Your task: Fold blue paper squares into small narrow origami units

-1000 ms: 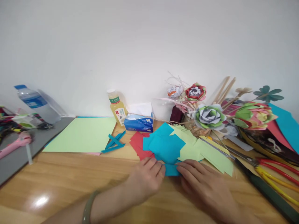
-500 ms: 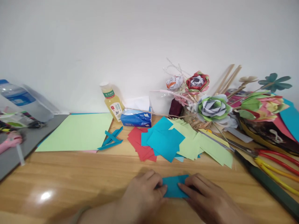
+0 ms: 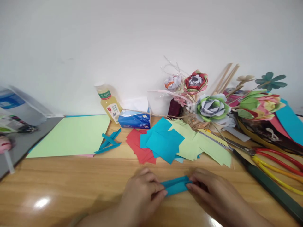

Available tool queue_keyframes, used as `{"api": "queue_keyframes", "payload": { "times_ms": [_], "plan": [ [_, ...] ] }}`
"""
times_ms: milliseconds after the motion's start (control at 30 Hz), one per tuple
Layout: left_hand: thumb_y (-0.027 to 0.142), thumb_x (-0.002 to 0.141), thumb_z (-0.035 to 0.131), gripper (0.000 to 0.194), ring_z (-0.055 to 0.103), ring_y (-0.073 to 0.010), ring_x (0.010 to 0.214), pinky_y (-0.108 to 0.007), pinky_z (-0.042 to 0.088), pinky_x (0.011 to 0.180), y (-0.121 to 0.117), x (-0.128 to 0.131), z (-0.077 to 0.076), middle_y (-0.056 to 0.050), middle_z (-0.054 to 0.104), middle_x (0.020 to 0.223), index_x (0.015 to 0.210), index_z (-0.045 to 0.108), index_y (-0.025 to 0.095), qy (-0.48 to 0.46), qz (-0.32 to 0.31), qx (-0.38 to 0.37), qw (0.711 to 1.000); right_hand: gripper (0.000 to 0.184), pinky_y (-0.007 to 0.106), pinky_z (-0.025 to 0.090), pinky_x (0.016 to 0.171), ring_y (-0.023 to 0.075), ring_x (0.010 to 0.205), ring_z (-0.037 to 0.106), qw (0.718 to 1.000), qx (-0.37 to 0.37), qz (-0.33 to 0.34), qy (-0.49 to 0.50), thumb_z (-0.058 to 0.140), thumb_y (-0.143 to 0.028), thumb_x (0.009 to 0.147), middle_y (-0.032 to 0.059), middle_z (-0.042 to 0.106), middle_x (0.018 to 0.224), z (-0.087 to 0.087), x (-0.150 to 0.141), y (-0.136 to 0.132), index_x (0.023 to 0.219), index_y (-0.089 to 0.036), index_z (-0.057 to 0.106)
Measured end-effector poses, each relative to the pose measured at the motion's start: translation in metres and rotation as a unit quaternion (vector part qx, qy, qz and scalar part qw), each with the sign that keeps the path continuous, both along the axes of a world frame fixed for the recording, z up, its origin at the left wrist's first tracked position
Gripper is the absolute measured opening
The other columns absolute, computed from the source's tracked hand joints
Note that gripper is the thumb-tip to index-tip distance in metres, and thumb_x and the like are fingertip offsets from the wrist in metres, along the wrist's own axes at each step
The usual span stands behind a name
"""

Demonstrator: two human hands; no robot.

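A small piece of blue paper (image 3: 176, 186) spans the gap between my hands, its far edge folded over so a crease runs along its length. My left hand (image 3: 144, 192) pinches its left end between thumb and fingers. At the right end, my right hand (image 3: 208, 189) grips the paper the same way. Just beyond lie loose blue paper squares (image 3: 165, 142), on top of red paper squares (image 3: 140, 148) and pale green paper squares (image 3: 187, 142). Several folded blue strips (image 3: 109, 142) rest to the left of the pile.
Large pale green sheets (image 3: 71, 135) lie at left, near a pink glue gun (image 3: 5, 145). A drink bottle (image 3: 109, 105) and a tissue pack (image 3: 134, 119) stand by the wall. Paper flowers (image 3: 213, 108), red-handled scissors (image 3: 276, 154) and a dark-handled tool (image 3: 262, 179) occupy the right.
The blue paper was flatter and wider; now its far edge is folded over toward me, making it narrower. Both hands stay on its ends. The whole view has shifted slightly.
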State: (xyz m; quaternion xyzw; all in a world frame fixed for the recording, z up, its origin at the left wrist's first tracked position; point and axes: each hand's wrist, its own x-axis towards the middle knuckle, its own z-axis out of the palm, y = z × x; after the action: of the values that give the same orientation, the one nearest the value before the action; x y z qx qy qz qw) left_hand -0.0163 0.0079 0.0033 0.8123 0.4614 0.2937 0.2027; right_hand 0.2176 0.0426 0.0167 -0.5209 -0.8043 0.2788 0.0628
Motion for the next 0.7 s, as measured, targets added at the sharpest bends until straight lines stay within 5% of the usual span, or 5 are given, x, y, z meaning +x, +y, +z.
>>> {"api": "queue_keyframes", "payload": {
  "times_ms": [267,700],
  "plan": [
    [0.01,0.068,0.059,0.019,0.059,-0.0187,0.07,-0.027,0.046,0.06,0.001,0.0,-0.003,-0.001,0.064,0.072,0.086,0.059,0.018,0.055,0.087,-0.087,0.991,0.016,0.025,0.034,0.05,0.0158,0.057,0.056,0.998,0.045,-0.035,-0.03,0.05,-0.028,0.083,-0.0007,0.059,0.064,-0.007,-0.004,-0.002,0.067,-0.022,0.052],
    [0.009,0.079,0.05,0.013,0.054,-0.0146,0.062,-0.023,0.04,0.055,0.002,-0.002,-0.002,0.0,0.061,0.065,0.071,0.055,0.018,0.005,0.019,0.038,0.999,0.021,0.022,0.036,0.043,0.013,0.048,0.053,0.99,0.134,-0.034,0.014,0.056,-0.028,0.081,-0.0035,0.054,0.056,-0.014,-0.002,-0.007,0.063,-0.023,0.047]
  ]
}}
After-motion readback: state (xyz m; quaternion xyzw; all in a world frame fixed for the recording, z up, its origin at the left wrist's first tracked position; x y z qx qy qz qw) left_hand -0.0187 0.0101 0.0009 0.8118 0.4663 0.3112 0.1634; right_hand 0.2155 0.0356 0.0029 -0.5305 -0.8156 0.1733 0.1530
